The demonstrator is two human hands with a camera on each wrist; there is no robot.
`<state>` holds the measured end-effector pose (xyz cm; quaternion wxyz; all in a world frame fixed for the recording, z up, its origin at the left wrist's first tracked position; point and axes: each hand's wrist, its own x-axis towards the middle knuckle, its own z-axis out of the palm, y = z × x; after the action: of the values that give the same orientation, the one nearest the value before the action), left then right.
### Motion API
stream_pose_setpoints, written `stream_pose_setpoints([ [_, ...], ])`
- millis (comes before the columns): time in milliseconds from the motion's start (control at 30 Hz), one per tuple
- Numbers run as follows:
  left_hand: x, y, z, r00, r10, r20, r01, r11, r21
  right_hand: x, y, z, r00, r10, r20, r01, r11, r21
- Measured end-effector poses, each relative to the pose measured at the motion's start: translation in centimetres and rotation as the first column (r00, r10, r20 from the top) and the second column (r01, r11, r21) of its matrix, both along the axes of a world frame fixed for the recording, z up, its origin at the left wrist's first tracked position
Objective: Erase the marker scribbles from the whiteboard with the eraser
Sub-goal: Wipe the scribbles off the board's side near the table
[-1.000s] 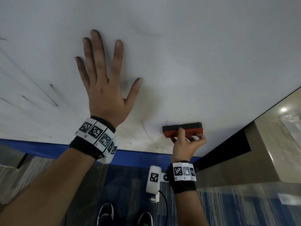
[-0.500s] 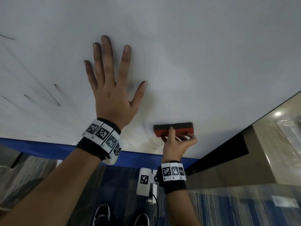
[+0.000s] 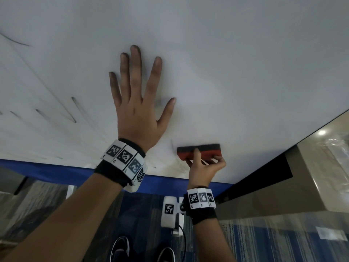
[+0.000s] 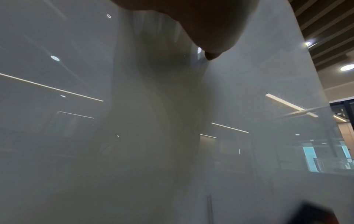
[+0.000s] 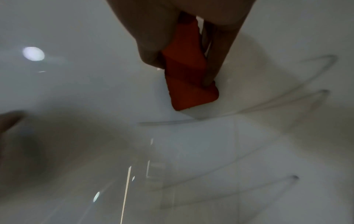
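Note:
The whiteboard (image 3: 236, 63) fills the upper head view. Faint grey marker scribbles (image 3: 73, 110) run across its left part, and a short stroke (image 3: 171, 145) stands just left of the eraser. My right hand (image 3: 204, 163) grips the red eraser with a black felt face (image 3: 199, 151), pressed against the board near its lower edge. In the right wrist view the eraser (image 5: 188, 78) sits between my fingers, with zigzag marker lines (image 5: 287, 103) beside it. My left hand (image 3: 137, 103) lies flat on the board, fingers spread, up and left of the eraser.
A blue strip (image 3: 56, 173) runs along the board's lower edge. A dark frame and beige wall (image 3: 283, 178) lie to the right. Below are blue patterned carpet (image 3: 273, 242) and my shoes (image 3: 120, 250).
The eraser and my right hand have slid left along the board's lower part. My left hand stays flat on the board.

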<state>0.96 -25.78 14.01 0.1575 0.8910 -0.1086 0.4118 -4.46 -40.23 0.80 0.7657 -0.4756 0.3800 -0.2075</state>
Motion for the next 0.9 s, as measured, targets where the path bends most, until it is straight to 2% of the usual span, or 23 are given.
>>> stream_pose_setpoints([
  [100, 0.2, 0.4, -0.3, 1.000, -0.001, 0.005, 0.001, 1.000, 0.020, -0.3, -0.4, -1.0, 0.996, -0.049, -0.078, 0.056, 0.994, 0.097],
  [233, 0.3, 0.4, -0.8, 1.000, 0.011, 0.004, -0.011, 1.000, 0.028, 0.6, -0.5, 3.1, 0.991, 0.028, 0.134, -0.047, 0.989, 0.138],
  [300, 0.2, 0.3, -1.0, 1.000, 0.012, 0.007, -0.012, 1.000, 0.011, 1.0, -0.6, 4.0, 0.980, 0.041, 0.195, -0.068, 0.988, 0.137],
  [400, 0.2, 0.1, -1.1, 1.000, 0.015, 0.005, -0.015, 1.000, 0.016, 0.7, -0.8, 2.3, 0.991, 0.036, 0.130, -0.046, 0.996, 0.075],
  [433, 0.3, 0.3, -1.2, 1.000, 0.013, 0.008, -0.014, 1.000, 0.017, 0.4, -1.0, 1.0, 0.996, 0.020, 0.085, -0.029, 0.995, 0.097],
  [533, 0.3, 0.5, -1.5, 1.000, 0.005, 0.023, -0.005, 1.000, 0.025, -0.2, -2.1, -3.8, 0.990, -0.030, -0.139, 0.050, 0.989, 0.139],
  [600, 0.3, 0.5, -1.5, 1.000, 0.001, 0.018, -0.002, 0.999, 0.038, 0.0, -2.9, -6.6, 0.962, -0.019, -0.274, 0.050, 0.993, 0.105],
  [700, 0.3, 0.6, -1.5, 1.000, 0.005, 0.009, -0.005, 0.999, 0.053, 0.5, -5.3, -9.5, 0.910, -0.028, -0.413, 0.131, 0.966, 0.222],
  [733, 0.3, 0.7, -1.5, 1.000, 0.010, 0.008, -0.010, 0.998, 0.062, 0.3, -6.0, -9.1, 0.896, 0.009, -0.445, 0.128, 0.952, 0.277],
  [800, 0.3, 0.6, -1.7, 1.000, 0.011, 0.012, -0.012, 0.998, 0.068, 0.4, -6.4, -9.1, 0.890, 0.087, -0.448, 0.058, 0.952, 0.301],
  [900, 0.3, 0.5, -1.8, 1.000, 0.016, 0.018, -0.017, 0.999, 0.051, 0.6, -3.4, -8.2, 0.958, 0.131, -0.255, -0.023, 0.922, 0.387],
])
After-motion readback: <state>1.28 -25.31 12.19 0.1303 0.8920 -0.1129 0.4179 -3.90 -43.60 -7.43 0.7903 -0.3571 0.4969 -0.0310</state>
